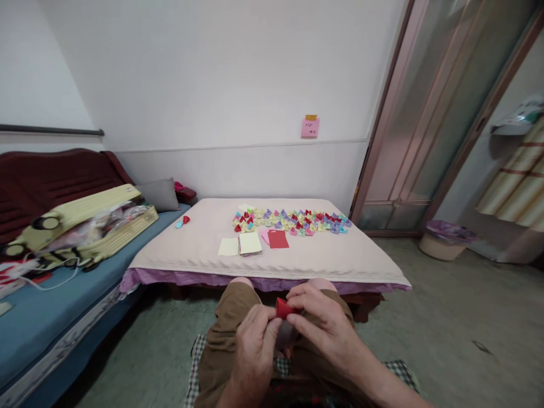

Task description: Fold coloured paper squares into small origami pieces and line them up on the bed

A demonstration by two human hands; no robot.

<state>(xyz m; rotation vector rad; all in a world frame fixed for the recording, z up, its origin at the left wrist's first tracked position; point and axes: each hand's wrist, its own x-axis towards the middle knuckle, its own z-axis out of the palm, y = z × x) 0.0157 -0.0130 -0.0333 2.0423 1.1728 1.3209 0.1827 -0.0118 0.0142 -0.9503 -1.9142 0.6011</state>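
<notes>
Between my hands, above my lap, is a small red folded paper [283,309]. My left hand [257,334] pinches its left edge between thumb and fingers. On the other side, my right hand [321,320] grips it with thumb and fingertips. On the cloth-covered table [170,255] in front lie a stack of pale yellow paper squares [250,243], a single pale yellow sheet [228,246] and a red paper square [279,239]. Behind them spreads a wide group of small folded paper pieces [293,218] in many colours.
A blue-covered sofa [97,272] on the left holds an open yellow car-shaped case [93,215] and a grey cushion [159,194]. A red piece and a blue piece [179,224] lie at the table's left. To the right stands a lined bin [444,241] by a sliding door [408,141].
</notes>
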